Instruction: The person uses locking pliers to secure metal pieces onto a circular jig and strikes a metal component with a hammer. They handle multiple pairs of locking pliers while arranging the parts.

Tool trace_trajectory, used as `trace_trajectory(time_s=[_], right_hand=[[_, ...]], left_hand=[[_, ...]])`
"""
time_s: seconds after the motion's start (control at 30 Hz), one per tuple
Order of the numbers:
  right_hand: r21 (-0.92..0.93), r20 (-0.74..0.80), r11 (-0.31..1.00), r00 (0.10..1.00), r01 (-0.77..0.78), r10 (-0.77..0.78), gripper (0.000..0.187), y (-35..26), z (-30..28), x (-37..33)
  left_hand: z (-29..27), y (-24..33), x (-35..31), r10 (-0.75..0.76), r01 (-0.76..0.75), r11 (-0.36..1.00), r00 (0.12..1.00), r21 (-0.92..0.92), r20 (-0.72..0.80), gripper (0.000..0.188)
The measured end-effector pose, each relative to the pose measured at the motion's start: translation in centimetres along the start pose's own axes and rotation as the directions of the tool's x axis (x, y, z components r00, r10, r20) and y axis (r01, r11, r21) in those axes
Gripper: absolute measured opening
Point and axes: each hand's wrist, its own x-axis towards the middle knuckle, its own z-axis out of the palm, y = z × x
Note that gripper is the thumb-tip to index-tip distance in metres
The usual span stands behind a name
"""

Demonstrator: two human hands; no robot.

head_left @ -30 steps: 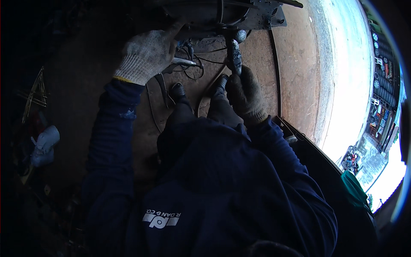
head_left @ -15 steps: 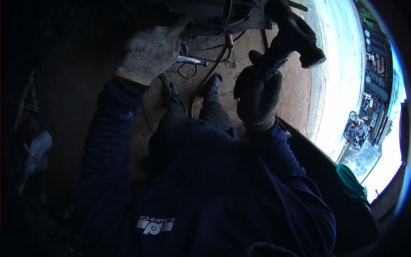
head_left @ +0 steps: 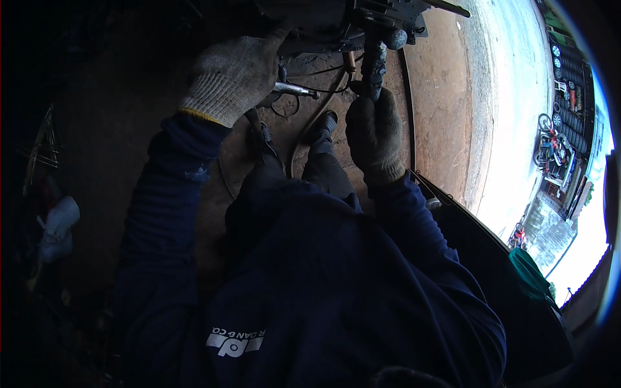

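My right hand (head_left: 375,136), in a worn knit glove, is closed round the handle of a dark hammer (head_left: 374,61). The hammer's rounded head lies against or just in front of a dark metal assembly (head_left: 310,29) at the top; whether they touch I cannot tell. Also gloved, my left hand (head_left: 229,81) is closed at the left underside of that assembly, its fingertips lost in shadow, and what it grips is hidden. Right beside it is a silver rod-shaped tool (head_left: 296,89) with a ring below.
A hose (head_left: 301,145) and thin cables run over the brown floor (head_left: 440,123) by my feet. A dark bar sticks out at the top right. Far right, beyond a bright road, are motorcycles (head_left: 553,152) and stacked tyres. A whitish bundle (head_left: 59,226) lies at the left.
The hammer has come down from its raised place at the right, leftward to the metal assembly. My left hand has barely moved. A motorcycle in the background has shifted.
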Motion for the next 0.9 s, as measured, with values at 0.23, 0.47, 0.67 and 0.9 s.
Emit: trace_trajectory(time_s=[0.23,0.47,0.67,0.9], right_hand=[[-0.270,0.101,0.950,0.976,-0.159,0.192,0.033,0.7,0.1,1.6],[-0.184,0.052,0.983,0.998,-0.026,0.036,0.035,1.2,0.4,-1.3],[-0.280,0.117,0.947,0.974,-0.157,0.196,0.036,1.4,-0.1,-2.7],[0.146,-0.078,0.986,0.992,-0.084,0.096,0.032,1.2,-2.8,-3.6]], left_hand=[[-0.7,1.3,0.5,-0.050,0.045,0.998,0.988,0.039,0.149,0.059],[-0.9,1.8,-0.3,-0.076,0.080,0.997,0.975,-0.010,0.209,0.057],[0.5,2.1,-2.0,-0.076,0.073,0.997,0.988,0.024,0.131,0.059],[1.6,2.1,-2.8,0.013,-0.027,0.991,0.994,0.133,0.110,0.035]])
